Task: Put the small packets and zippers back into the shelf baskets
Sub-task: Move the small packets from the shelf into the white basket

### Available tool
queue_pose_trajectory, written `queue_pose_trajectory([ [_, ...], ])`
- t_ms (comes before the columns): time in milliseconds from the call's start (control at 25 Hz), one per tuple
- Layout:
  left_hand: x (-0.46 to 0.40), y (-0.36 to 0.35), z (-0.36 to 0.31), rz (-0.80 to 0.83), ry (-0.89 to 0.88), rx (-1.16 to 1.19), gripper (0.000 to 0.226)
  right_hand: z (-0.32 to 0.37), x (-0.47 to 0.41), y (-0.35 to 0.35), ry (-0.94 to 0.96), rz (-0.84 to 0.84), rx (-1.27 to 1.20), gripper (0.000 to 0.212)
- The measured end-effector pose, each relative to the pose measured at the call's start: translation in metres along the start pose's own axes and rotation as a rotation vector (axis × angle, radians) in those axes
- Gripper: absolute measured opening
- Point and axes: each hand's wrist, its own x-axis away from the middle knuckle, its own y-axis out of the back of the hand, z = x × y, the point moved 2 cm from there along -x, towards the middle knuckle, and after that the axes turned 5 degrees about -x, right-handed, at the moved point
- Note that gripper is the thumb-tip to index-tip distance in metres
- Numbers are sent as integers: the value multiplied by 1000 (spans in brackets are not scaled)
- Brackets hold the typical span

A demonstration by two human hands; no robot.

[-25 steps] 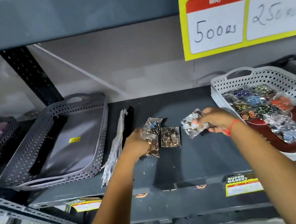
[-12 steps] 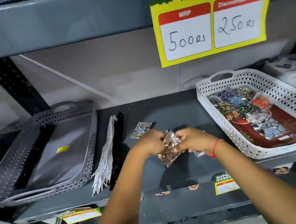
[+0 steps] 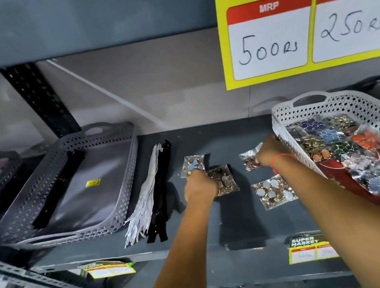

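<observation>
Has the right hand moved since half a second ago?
Yes. The right hand has gone right, away from the left hand, carrying a packet up to the white basket.

Two bare forearms reach in from the bottom edge of the view, with no sleeves, gloves or watch visible on either; both arms are slim and uncovered from where they enter the picture up to the hands. The left hand (image 3: pixel 199 186) wears what seems to be a small ring on one finger, too blurred to describe further; the right hand (image 3: pixel 271 151) carries a thin red thread bracelet (image 3: pixel 280 157) tied round the wrist, a single narrow strand; nails and finer details of the fingers are too blurred to tell.
</observation>
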Motion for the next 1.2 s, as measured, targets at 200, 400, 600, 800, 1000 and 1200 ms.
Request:
queue_pose_trajectory([
  [200,-7,-2,-3,123,114,236,20,19,26,2,333,-220,73,36],
  [400,2,16,1,374,115,585,24,38,51,-19,187,564,-563,49],
  [600,-19,38,6,-41,18,413,13,62,26,-11,106,552,-829,24],
  [800,-43,41,14,-170,105,-16,50,68,-17,-12,-32,329,-1012,8],
  [1000,-57,34,6,-88,104,66,29,69,-22,-31,184,32,84,38],
  [1200,-52,35,4,65,91,99,31,88,-16,-21,473,19,115,33],
])
